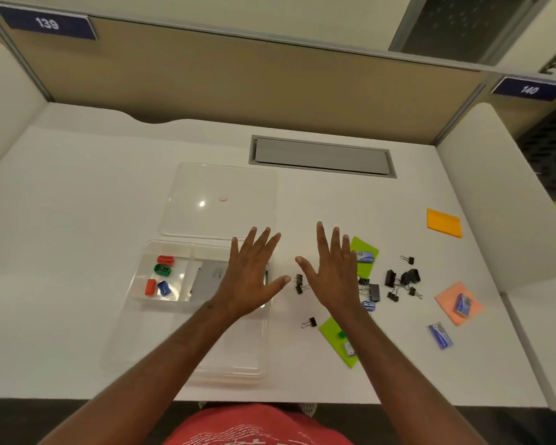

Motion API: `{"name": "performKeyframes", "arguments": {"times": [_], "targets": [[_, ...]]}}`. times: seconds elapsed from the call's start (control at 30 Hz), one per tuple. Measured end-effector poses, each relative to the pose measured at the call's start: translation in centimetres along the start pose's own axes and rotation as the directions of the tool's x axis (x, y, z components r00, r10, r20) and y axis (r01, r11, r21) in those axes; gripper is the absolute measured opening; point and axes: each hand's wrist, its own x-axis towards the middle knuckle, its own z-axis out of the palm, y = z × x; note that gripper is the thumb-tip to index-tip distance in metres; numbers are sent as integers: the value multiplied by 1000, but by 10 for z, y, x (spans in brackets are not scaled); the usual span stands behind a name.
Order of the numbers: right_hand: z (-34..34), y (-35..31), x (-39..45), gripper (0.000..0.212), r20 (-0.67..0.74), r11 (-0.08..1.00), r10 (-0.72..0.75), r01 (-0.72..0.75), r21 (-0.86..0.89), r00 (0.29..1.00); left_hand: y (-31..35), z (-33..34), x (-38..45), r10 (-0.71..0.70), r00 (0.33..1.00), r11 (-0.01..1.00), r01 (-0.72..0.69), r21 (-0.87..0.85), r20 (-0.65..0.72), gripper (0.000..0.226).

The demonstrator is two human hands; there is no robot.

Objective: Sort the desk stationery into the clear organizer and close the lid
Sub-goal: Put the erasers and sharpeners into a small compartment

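Red shirt (257, 427): at the near edge of the desk (77, 220), lowest in the view.
Left hand (254, 277): palm down, fingers straight and spread wide, holds nothing; it is over the right side of the clear organizer (187, 316). If it touches the organizer, I cannot tell.
Right hand (331, 274): also flat and spread, holds nothing, over the bare desk just right of the organizer.
Clear organizer: near the near edge, left of centre, uncovered.
Sharpeners (161, 277): two red, one green, one blue, in a left compartment.
Lid (222, 200): flat on the desk just behind the organizer.
Binder clips (402, 281): loose group toward the right edge; a few more beside the right hand.
Sticky notes: orange pad (443, 223) near the right edge, green pad (363, 255) just right of the right hand.
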Motion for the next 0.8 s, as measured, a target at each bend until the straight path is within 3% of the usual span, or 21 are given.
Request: {"name": "performKeyframes", "arguments": {"times": [0.33, 0.57, 0.8], "targets": [[-19, 101, -1, 80, 25, 996, 63, -64, 60, 998, 89, 58, 33, 67, 993, 997, -69, 16, 99, 85], [-22, 164, -1, 81, 22, 994, 95, -96, 46, 995, 137, 109, 43, 59, 973, 989, -88, 121, 222, 86], [-25, 203, -12, 76, 25, 994, 84, -86, 74, 996, 157, 160, 42, -15, 959, 955, -70, 287, 283, 66]]}}
